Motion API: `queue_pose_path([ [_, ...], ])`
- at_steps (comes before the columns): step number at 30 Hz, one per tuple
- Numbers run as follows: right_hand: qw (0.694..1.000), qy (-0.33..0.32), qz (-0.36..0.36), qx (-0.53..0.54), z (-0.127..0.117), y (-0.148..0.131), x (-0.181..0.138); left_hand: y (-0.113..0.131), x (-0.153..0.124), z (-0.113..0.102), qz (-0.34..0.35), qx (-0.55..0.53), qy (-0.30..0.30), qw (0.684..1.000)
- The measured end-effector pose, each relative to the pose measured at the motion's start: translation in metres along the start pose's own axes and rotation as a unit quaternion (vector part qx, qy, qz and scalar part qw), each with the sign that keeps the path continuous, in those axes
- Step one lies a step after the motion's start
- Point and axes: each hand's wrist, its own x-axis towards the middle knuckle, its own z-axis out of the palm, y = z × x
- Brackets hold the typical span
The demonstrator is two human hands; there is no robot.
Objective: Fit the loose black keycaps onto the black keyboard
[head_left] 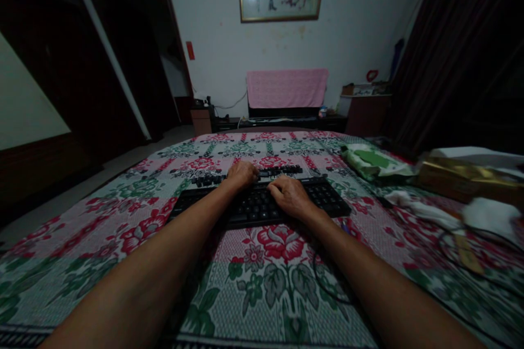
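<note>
A black keyboard (256, 208) lies across the flowered cloth in front of me, with both my forearms reaching over it. Behind its far edge runs a line of small loose black pieces (282, 170) that look like keycaps. My left hand (243, 174) is among these pieces, its fingers curled downward and closed; whatever is between the fingertips is hidden. Over the right half of the keyboard rests my right hand (290, 197), fingers bent together and the thumb toward the left. Anything in its grip cannot be made out.
The flowered cloth (282, 283) covers the table. On the right lie a green-and-white packet (370, 161), a gold box (466, 177), crumpled white material (491, 215) and a flat tan piece (469, 253). A dark cable (327, 292) curls near my right forearm.
</note>
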Motion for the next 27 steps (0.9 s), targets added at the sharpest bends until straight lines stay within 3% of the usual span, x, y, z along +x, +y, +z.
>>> queue_pose_path([
  [14,1.0,0.001,-0.005,-0.008,0.002,0.001,0.0,0.009,0.001,-0.001,-0.004,0.011,-0.032,0.999],
  [27,1.0,0.0,0.0,-0.007,0.001,0.0,-0.001,-0.003,0.014,0.008,0.045,-0.015,-0.028,0.998],
])
